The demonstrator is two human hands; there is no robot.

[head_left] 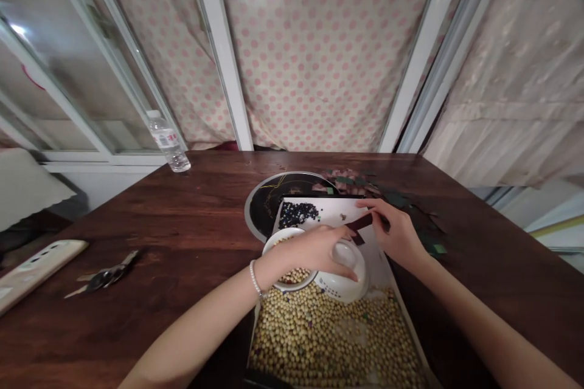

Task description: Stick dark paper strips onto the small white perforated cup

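My left hand (323, 249), with a pearl bracelet (255, 279) at its wrist, is closed around a white bowl (340, 285) with small blue marks, tipped over with its base upward. Beside it a second white bowl (296, 285) holds yellowish beans, partly covered by my left forearm. My right hand (395, 228) pinches a dark reddish-brown flat piece (360, 223) just beyond the tipped bowl. Yellowish beans (328, 340) cover the near part of a white-bottomed tray (335, 206). At its far left lies a heap of dark beads (298, 213).
The tray overlaps a round black mat (262, 203) on the dark wooden table (191, 225). Green and pinkish scraps (351, 179) lie behind and to the right. A clear bottle (168, 143), keys (107, 276) and a phone (41, 270) are on the left.
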